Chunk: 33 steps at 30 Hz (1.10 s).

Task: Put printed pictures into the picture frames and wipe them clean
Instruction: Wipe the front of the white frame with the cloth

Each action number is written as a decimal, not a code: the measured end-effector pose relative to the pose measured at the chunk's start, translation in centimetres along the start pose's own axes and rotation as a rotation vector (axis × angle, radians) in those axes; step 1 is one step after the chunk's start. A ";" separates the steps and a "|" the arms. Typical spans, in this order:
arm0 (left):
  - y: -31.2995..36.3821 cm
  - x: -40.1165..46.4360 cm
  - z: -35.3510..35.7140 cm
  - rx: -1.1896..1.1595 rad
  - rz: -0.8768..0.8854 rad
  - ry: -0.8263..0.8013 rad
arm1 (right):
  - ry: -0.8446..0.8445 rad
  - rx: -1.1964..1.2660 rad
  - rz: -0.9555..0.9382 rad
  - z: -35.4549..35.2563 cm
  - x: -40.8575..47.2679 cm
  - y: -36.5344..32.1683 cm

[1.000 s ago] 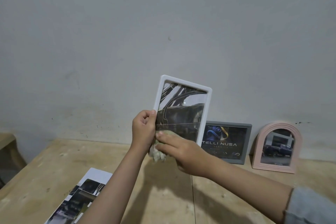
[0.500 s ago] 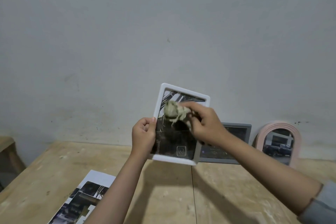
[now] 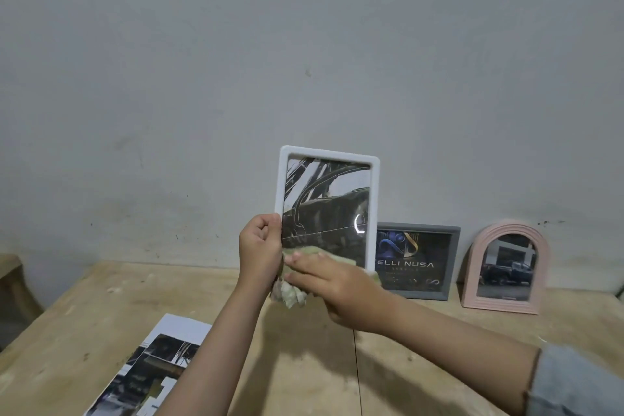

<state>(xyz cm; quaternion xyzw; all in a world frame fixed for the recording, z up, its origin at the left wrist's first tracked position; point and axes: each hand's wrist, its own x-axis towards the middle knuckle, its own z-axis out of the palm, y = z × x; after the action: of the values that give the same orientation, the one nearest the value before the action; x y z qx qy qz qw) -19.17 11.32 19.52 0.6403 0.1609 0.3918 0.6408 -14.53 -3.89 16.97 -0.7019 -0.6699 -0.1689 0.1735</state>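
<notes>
I hold a white picture frame [image 3: 327, 159] upright above the table, with a dark car picture behind its glass. My left hand [image 3: 258, 248] grips the frame's lower left edge. My right hand [image 3: 332, 285] presses a pale green cloth [image 3: 292, 295] flat against the bottom of the glass, and part of the cloth hangs below the frame. The frame's lower edge is hidden behind my hands and the cloth.
A grey frame [image 3: 418, 260] with a dark logo picture and a pink arched frame [image 3: 506, 267] with a truck picture lean against the grey wall. A sheet of printed pictures [image 3: 152, 368] lies on the wooden table [image 3: 304, 365] at the front left. A wooden stool [image 3: 10, 280] stands at the left.
My right hand has swept the cloth from the top of the glass down to the bottom. The white frame now stands higher and more upright in my left hand.
</notes>
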 end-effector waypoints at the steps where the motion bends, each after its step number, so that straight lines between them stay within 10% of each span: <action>1: 0.1 -0.1 -0.1 0.011 0.009 -0.006 | -0.023 0.069 0.020 -0.1 -0.1 -0.4; 7: -1.1 -0.4 -0.8 0.108 0.008 -0.071 | -0.038 0.488 0.246 -5.5 0.9 -1.5; 14: -0.5 -2.5 -0.2 0.223 0.069 -0.134 | 0.383 -0.169 0.127 -11.6 4.2 2.7; 33: -0.1 -3.1 -1.5 0.157 0.045 0.069 | 0.167 -0.661 -0.006 -10.8 1.2 7.7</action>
<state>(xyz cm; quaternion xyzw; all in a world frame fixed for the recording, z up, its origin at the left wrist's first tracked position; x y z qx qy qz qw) -22.20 10.22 18.31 0.6780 0.1987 0.4143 0.5737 -6.84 -8.18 26.90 -0.7018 -0.5645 -0.4344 -0.0096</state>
